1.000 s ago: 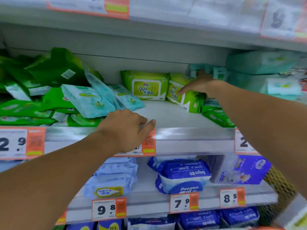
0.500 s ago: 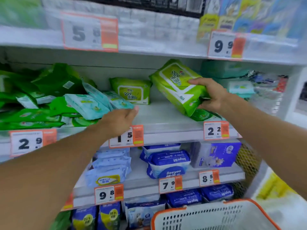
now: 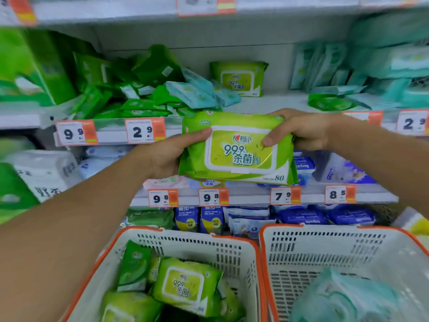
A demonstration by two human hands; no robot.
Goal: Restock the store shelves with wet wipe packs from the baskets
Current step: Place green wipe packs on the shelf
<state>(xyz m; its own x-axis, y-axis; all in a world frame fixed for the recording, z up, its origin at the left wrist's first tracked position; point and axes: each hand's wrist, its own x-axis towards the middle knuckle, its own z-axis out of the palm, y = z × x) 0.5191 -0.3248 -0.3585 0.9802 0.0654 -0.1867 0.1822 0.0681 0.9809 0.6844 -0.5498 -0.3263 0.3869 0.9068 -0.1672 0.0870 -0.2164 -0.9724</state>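
Green and glossy, the wipe pack (image 3: 238, 148) has been lifted off the shelf (image 3: 274, 104) and is now clamped at both ends by the left hand (image 3: 167, 156) and right hand (image 3: 299, 130) — held above the baskets (image 3: 236, 249). Seemingly it is being turned face-front for re-placing beside the matching pack (image 3: 239, 77) — restocking remains early.

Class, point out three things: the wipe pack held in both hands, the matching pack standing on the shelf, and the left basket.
Held wipe pack (image 3: 239, 149), head view, front label.
Shelf pack (image 3: 238, 79), head view, front label.
Left basket (image 3: 185, 232), head view, orange rim.
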